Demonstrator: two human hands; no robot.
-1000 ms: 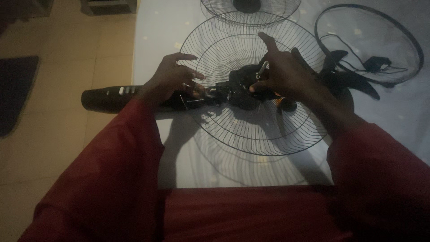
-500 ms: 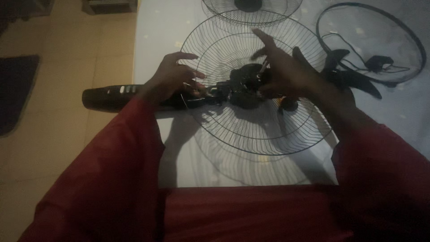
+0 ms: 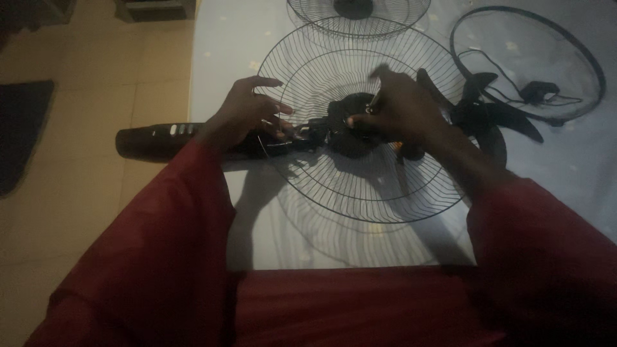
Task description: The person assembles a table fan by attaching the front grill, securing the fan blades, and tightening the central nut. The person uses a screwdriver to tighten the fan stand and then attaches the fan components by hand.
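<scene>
A round wire fan guard (image 3: 360, 186) lies flat on a pale table (image 3: 225, 58), fixed around a black motor housing (image 3: 347, 132). My left hand (image 3: 247, 112) rests on the black fan neck (image 3: 154, 140) at the guard's left rim, fingers partly spread over the wires. My right hand (image 3: 398, 106) is over the motor hub, its fingers pinched on a small metal shaft there. Both sleeves are dark red.
A second wire guard (image 3: 357, 16) lies at the table's far edge. A dark ring guard (image 3: 591, 58) with a black cable and plug (image 3: 536, 93) sits at the right. Black fan blades (image 3: 495, 115) lie beside my right hand. Tiled floor and a dark mat (image 3: 22, 128) are at the left.
My right hand's raised fingers have come down and closed on the hub's shaft. My left hand has stayed in place.
</scene>
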